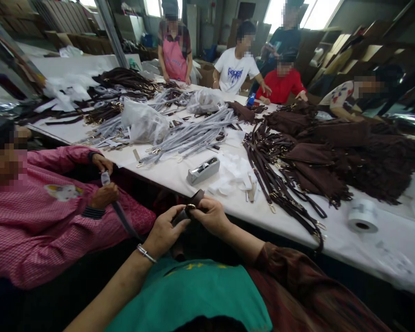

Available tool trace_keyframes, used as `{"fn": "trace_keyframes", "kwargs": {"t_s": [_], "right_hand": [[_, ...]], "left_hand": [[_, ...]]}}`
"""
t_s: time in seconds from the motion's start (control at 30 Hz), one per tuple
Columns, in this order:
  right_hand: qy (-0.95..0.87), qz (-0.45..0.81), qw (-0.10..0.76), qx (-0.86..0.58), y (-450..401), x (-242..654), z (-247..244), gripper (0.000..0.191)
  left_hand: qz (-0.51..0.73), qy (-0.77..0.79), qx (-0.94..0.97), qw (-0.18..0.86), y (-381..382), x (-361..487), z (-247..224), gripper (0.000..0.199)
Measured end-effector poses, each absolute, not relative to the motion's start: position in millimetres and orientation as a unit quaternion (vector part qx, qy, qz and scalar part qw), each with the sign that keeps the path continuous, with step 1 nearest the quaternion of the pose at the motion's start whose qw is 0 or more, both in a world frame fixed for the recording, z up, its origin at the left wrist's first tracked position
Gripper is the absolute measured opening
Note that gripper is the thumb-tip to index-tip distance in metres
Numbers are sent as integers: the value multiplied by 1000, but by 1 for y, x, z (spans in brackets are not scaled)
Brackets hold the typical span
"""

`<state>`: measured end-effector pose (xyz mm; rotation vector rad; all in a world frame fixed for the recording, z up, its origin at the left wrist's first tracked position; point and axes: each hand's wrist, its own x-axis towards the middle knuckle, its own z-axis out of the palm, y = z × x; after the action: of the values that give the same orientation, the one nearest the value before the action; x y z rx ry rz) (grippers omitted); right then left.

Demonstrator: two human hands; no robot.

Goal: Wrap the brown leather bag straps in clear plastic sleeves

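Note:
Just off the table's near edge, both my hands grip a dark brown strap (198, 195) with a gold-coloured metal ring or buckle (190, 207) on it. My left hand (169, 226) pinches the strap on the left side of the metal piece. On the other side, my right hand (211, 216) closes its thumb and fingers on the strap, whose end sticks up above them. The lower part of the strap is hidden or lost in shadow. A grey tape dispenser (203, 171) sits on the table right beyond my hands.
Plastic-wrapped straps (193, 131) pile up on the white table (159, 177). To the right lie loose brown straps (263, 170), brown fringed bags (311, 161) and a white roll (363, 216). A co-worker in pink (62, 203) handles a wrapped strap close on my left; several people work across the table.

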<state>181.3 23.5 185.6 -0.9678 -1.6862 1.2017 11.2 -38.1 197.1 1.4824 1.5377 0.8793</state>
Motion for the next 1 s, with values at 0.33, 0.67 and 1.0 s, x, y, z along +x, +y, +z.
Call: {"fn": "trace_keyframes", "kwargs": {"t_s": [0.33,0.67,1.0], "right_hand": [[-799,334,373,-334,34,212,233,23],[-565,746,142,-322,16,208,204,33],[-421,758,302,-395,-8,189,195,34]], "left_hand": [[303,540,536,574,-42,6,215,24],[271,500,713,410,-23,-7,224,26],[353,638,638,246,-42,13,198,16]]}}
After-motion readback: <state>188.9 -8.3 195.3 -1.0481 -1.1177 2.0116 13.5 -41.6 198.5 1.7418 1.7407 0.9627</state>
